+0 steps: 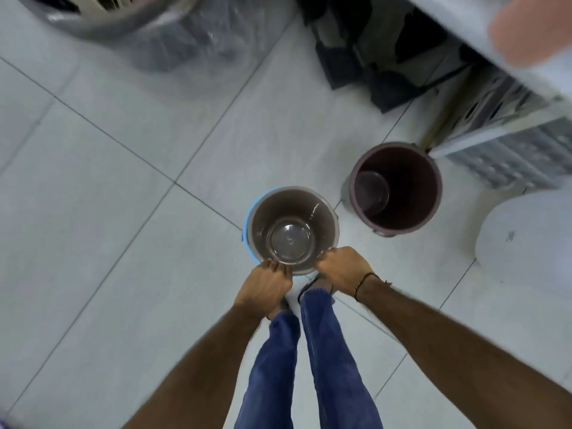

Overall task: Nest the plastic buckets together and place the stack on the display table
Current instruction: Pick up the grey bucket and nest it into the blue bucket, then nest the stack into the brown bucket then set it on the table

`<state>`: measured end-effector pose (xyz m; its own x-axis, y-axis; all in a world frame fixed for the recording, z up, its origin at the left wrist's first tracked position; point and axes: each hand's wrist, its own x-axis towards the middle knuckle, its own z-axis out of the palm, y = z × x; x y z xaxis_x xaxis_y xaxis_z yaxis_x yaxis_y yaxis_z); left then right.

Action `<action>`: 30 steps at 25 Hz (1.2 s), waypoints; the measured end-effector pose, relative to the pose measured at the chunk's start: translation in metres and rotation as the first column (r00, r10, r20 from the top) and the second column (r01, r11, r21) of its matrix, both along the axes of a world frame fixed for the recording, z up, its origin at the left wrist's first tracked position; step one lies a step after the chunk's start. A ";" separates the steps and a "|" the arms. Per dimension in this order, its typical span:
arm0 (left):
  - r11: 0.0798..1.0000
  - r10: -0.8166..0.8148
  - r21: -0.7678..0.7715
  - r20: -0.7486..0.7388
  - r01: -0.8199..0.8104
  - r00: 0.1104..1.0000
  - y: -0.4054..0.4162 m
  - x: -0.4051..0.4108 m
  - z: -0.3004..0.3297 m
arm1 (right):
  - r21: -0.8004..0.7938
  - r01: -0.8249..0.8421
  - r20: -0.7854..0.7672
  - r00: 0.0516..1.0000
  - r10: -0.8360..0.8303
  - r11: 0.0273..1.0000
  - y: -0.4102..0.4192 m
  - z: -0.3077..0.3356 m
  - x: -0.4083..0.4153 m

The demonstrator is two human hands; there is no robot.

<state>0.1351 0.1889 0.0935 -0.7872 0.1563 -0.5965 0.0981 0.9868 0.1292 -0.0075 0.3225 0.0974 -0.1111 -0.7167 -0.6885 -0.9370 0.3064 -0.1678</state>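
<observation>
A grey-brown bucket (294,212) sits nested inside a blue bucket (247,226), of which only a thin rim shows on its left side. Both stand on the tiled floor in front of my feet. My left hand (266,284) grips the near rim on the left, and my right hand (342,266) grips the near rim on the right. A dark maroon bucket (402,193) stands upright and apart, to the right. The display table's edge (458,35) crosses the top right corner.
Plastic-wrapped round goods (173,35) lie at the top left. Dark items (365,48) and a perforated crate (510,140) sit under the table. A white rounded object (526,233) stands at the right. My legs in blue jeans (309,366) are below the buckets.
</observation>
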 end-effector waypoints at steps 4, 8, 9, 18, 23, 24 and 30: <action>0.994 0.096 -0.052 0.089 -0.092 0.991 0.007 0.011 -0.088 | 0.037 0.003 -0.025 1.000 -0.002 0.999 -0.002 -0.088 0.021; 0.992 0.118 -0.058 0.116 -0.112 0.986 0.020 0.028 -0.149 | 0.033 -0.002 -0.029 1.000 0.003 0.999 0.015 -0.142 0.042; 0.992 0.122 -0.049 0.103 -0.118 0.987 0.022 0.033 -0.158 | 0.019 -0.019 -0.035 0.999 0.020 1.000 0.021 -0.149 0.046; 0.994 -0.035 -0.104 0.024 0.037 0.999 0.005 0.037 -0.176 | -0.067 -0.398 -0.105 0.915 0.390 0.915 0.026 -0.181 0.033; 0.987 -0.083 -0.147 -0.157 0.060 0.984 -0.002 0.023 -0.151 | -0.146 -0.386 -0.145 0.919 0.366 0.911 0.024 -0.162 0.000; 0.990 -0.075 -0.131 -0.185 0.051 0.980 -0.007 0.015 -0.146 | -0.159 -0.385 -0.152 0.919 0.363 0.909 0.021 -0.156 -0.009; 0.993 0.105 0.066 -0.174 -0.095 0.979 -0.027 -0.030 -0.080 | -0.166 -0.362 -0.136 0.930 0.342 0.917 0.001 -0.089 -0.065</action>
<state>0.1051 0.1618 0.0136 -0.8929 0.1015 -0.4387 0.0258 0.9842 0.1753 -0.0725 0.3238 0.0084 0.1094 -0.8356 -0.5384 -0.9934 -0.0734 -0.0878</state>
